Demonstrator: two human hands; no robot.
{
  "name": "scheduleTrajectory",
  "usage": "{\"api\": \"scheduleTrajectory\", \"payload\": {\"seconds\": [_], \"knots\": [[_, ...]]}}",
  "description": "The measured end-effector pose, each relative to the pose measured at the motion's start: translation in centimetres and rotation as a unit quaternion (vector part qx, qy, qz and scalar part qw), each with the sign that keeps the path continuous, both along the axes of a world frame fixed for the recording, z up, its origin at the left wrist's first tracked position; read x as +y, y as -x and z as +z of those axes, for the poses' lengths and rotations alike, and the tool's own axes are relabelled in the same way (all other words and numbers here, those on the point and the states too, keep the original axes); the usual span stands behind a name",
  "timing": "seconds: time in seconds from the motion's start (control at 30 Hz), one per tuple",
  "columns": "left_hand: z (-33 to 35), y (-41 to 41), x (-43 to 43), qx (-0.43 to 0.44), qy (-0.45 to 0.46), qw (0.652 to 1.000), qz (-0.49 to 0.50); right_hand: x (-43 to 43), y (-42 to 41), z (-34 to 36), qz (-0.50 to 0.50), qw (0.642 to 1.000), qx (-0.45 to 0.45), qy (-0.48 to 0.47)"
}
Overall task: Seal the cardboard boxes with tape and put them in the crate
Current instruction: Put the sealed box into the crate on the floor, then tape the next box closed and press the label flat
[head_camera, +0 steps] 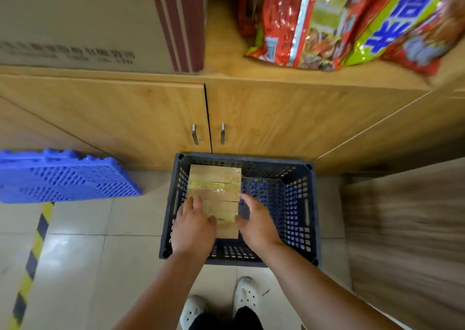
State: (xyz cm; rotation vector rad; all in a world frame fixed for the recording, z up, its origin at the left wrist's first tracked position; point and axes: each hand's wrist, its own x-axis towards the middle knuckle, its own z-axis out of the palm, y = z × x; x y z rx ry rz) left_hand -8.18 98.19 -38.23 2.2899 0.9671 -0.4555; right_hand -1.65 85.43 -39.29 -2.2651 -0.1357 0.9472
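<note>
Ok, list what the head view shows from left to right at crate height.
Blue pallet → left hand → cardboard box → right hand → crate's right wall.
</note>
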Motion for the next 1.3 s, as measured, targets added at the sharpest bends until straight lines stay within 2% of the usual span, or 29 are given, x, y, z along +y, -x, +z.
{"api": "scheduleTrajectory", "payload": {"seconds": [0.23, 0.4, 0.7, 0.9, 1.17, 1.3], "knots": [[13.9, -2.1, -0.9, -0.067, 0.007, 0.998, -0.003, -0.9, -1.6, 13.6, -0.033, 0.998, -0.05, -0.029], [21.2, -1.6, -1.7, -0.111, 0.001, 0.994, -0.014, -1.9, -0.8, 21.1, -0.069, 0.993, -0.067, -0.069], [31.3, 1.3, -4.3, -0.165, 0.005, 0.978, -0.126, -6.2, 4.3, 32.1, -0.111, 0.985, -0.104, -0.076], [35.9, 2.9, -8.2, -0.22, 0.036, 0.954, -0.201, -11.5, 8.0, 37.4, -0.173, 0.969, -0.158, -0.075], [39.4, 4.7, -17.3, -0.214, 0.108, 0.936, -0.258, -19.9, 11.8, 41.7, -0.245, 0.946, -0.201, -0.066], [40.2, 4.5, -22.7, -0.202, 0.102, 0.931, -0.288, -25.6, 13.1, 42.6, -0.276, 0.937, -0.203, -0.068]]}}
